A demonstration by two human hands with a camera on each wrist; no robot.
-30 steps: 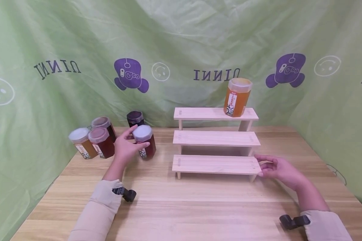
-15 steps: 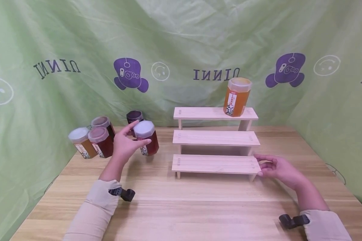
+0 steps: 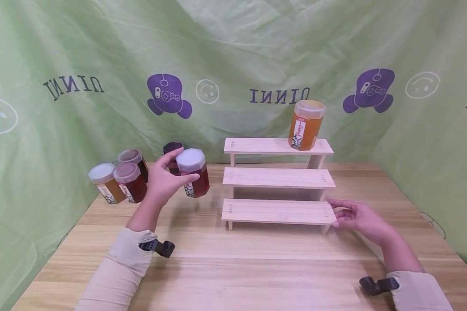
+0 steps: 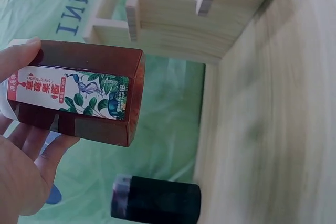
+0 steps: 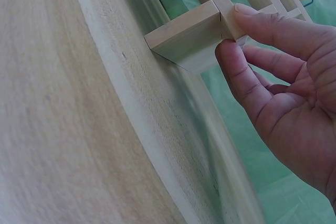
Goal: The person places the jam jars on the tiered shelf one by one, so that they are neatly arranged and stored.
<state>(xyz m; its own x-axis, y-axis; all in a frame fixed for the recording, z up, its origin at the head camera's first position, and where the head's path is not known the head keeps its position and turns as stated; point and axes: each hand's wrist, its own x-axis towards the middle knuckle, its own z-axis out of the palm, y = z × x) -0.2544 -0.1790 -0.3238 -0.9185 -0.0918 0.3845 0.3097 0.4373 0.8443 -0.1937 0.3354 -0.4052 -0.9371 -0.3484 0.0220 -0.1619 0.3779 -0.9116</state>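
In the head view my left hand (image 3: 164, 181) grips a dark red jam jar (image 3: 199, 181) with a white lid, thumb on one side and fingers on the other. The left wrist view shows the jar (image 4: 100, 108) clear of the table, its printed label facing that camera. My right hand (image 3: 363, 220) is at the right end of the lowest step of a three-tier wooden display stand (image 3: 276, 211). Seen from the right wrist, thumb and forefinger of the right hand (image 5: 283, 77) pinch the corner of the stand's board (image 5: 228, 17).
An orange jar (image 3: 306, 127) stands on the top step, towards its right. At the table's left are an amber jar (image 3: 110, 190), a red jar (image 3: 134, 185) and a dark jar (image 3: 142, 166). Another dark jar (image 3: 173, 148) is behind my left hand. Green cloth (image 3: 233, 52) hangs behind.
My left hand has lifted the dark red jam jar off the table and moved it slightly up and to the right. The right hand and the stand have stayed in place.
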